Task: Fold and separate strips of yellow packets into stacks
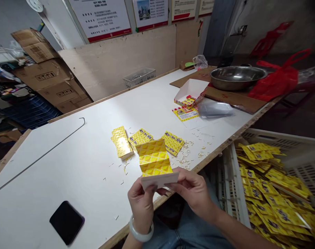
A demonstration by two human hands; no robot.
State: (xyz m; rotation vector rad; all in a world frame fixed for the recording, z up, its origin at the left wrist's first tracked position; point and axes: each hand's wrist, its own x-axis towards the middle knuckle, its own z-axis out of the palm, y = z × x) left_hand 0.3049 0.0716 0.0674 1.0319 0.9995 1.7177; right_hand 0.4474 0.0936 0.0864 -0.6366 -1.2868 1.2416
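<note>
Between my two hands is a creased yellow patterned card (155,157), its white underside folded up along the near edge. My left hand (144,200) pinches the left end of that edge, thumb on the white side. The right end is pinched by my right hand (191,188). Just beyond the card lie a stack of yellow cards (122,143), some spread yellow printed pieces (140,137) and a flat yellow sheet with dark print (173,142). Small paper offcuts (185,157) are scattered around them.
A phone (67,222) and a long thin metal rod (43,155) lie on the white table (95,166). Farther back are an open paper box (191,90), clear plastic sleeves (214,109), a steel basin (237,76) and a red bag (277,81). A crate (234,183) of yellow packets stands at right.
</note>
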